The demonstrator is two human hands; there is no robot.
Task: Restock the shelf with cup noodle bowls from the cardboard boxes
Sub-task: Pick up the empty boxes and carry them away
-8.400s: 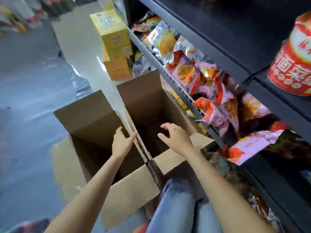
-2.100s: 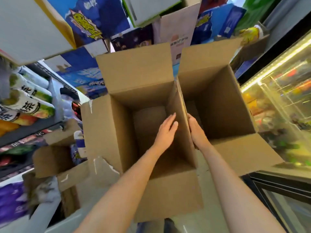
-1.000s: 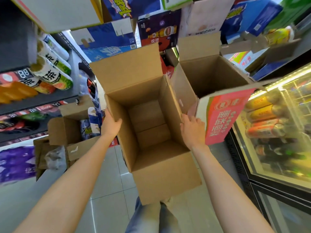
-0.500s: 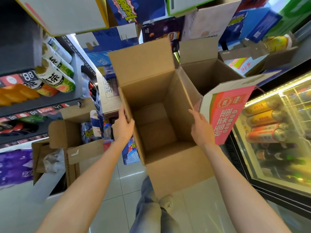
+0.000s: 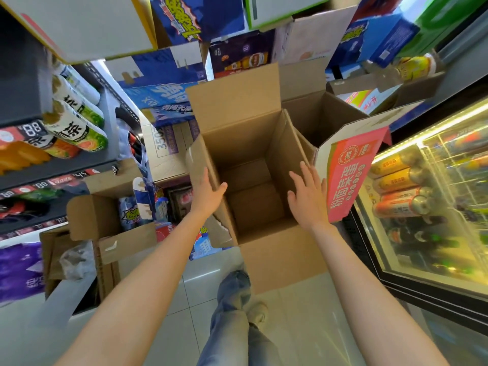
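Note:
An empty brown cardboard box [image 5: 264, 262] with its flaps up hangs in front of me above the floor. My left hand [image 5: 208, 192] grips its left wall, thumb inside and fingers outside. My right hand [image 5: 307, 196] is at the right wall with fingers spread, holding nothing. A second open cardboard box [image 5: 317, 120] with a pink printed flap [image 5: 351, 175] sits right behind it. No cup noodle bowls show in either box.
A shelf [image 5: 66, 165] with tea bottles stands at the left. A lit glass cooler [image 5: 427, 207] full of cans fills the right. Stacked blue and purple cartons [image 5: 163, 83] crowd the back. An open small carton [image 5: 100, 223] lies lower left. My legs [image 5: 232, 313] are over the tiled floor.
The view swung from the snack shelf to this stack of cartons. The empty box has moved away and slightly right. My right hand has let go and spread open.

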